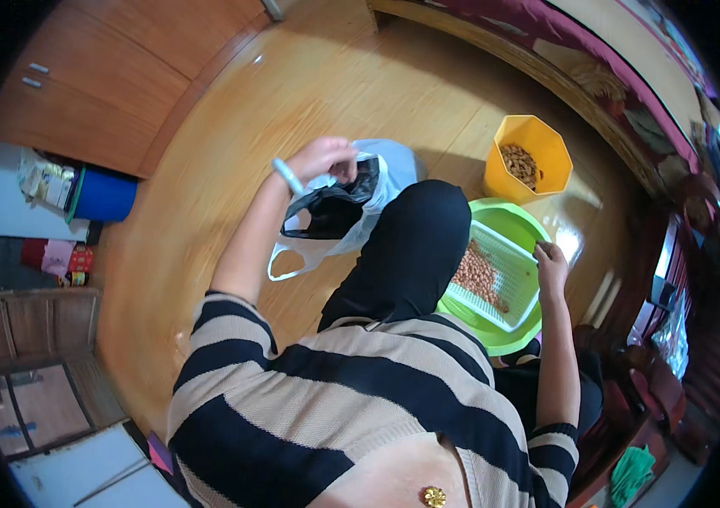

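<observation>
My left hand [326, 161] hangs over the mouth of a white plastic bag [394, 161] with a black bag [335, 212] inside it. Its fingers curl downward; whatever they may hold is hidden. At the right, a white mesh basket [523, 284] sits in a light green basin [512, 216], with shelled pinkish peanuts [477, 275] heaped toward its left side. My right hand [551, 262] is at the basket's right edge, thumb and fingers pinched together; I cannot make out anything between them. Beyond the basin stands a yellow bin [556, 161] holding brown unshelled peanuts [519, 165].
My bent knee [419, 237] rises between bag and basin. Wooden cabinets [114, 76] line the far left, with a blue bin [104, 195] below them. A bed frame [529, 63] runs along the far right. Dark red carved furniture [707, 339] stands at the right.
</observation>
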Tool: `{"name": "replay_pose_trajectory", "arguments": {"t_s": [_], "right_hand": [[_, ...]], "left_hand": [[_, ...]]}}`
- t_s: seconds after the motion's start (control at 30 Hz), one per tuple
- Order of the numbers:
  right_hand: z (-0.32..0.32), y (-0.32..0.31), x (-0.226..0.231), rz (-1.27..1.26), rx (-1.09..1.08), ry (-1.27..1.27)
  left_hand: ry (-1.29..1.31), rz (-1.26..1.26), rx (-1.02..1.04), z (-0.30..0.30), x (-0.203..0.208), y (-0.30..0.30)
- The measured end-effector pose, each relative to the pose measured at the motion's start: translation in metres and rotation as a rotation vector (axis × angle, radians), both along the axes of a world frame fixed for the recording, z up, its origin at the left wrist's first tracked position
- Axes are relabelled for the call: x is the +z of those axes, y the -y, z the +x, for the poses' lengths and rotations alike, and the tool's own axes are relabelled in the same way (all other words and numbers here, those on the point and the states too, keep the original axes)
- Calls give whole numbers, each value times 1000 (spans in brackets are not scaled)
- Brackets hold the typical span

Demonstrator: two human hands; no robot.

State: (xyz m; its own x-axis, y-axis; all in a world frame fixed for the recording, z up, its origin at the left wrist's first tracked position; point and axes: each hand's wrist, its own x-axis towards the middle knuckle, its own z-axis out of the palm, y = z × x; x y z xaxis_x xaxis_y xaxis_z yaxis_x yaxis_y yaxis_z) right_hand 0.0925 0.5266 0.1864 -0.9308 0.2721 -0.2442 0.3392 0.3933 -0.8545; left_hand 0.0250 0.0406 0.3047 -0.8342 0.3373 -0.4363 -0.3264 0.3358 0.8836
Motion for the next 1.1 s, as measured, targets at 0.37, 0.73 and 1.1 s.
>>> {"name": "replay_pose_trajectory", "arguments": {"t_s": [0.37,0.73,1.1], "right_hand": [[4,27,0,-169,131,86],[16,8,-41,-121,113,131],[-3,20,-33,-77,154,151]], "left_hand": [[-136,-963,-143,45,-172,2],[-310,-695,149,21,-232,-43],[-23,-328,264,71,-253,-8]]}}
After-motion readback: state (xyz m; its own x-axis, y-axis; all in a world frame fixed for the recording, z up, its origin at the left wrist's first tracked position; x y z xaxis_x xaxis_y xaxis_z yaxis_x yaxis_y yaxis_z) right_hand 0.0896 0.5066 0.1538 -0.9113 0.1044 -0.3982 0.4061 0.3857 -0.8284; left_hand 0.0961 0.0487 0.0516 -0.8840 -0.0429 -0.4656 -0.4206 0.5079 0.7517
